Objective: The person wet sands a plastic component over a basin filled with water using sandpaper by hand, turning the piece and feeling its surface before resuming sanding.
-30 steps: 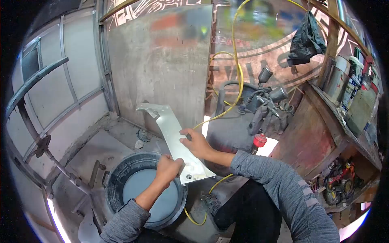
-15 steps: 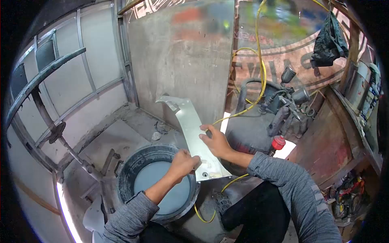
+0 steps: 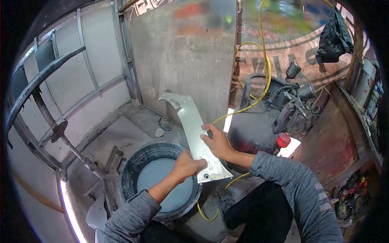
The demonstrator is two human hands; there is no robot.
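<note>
A long pale body panel [image 3: 192,126] with a hooked upper end slants over the right rim of a black tub [image 3: 131,162] of cloudy, greyish water [image 3: 160,174]. My left hand [image 3: 187,165] is closed at the panel's lower left edge, its thumb lying across the face. My right hand [image 3: 221,143] grips the panel's right edge, with the thumb on the face. A small dark thing [image 3: 209,133] shows between its thumb and fingers; its kind is unclear. Near the panel's bottom is a round hole [image 3: 206,176].
On the right stands a dark tank [image 3: 251,129] with spray guns [image 3: 298,103], a yellow hose [image 3: 267,77] and a red-topped fitting [image 3: 283,140]. A metal stand [image 3: 75,150] is at left. Behind leans a large grey board [image 3: 182,56]. A wooden shelf [image 3: 330,137] holds cans.
My left hand has shifted slightly up and right, its thumb reaching further onto the panel. My right hand keeps its grip. The whole view has shifted slightly.
</note>
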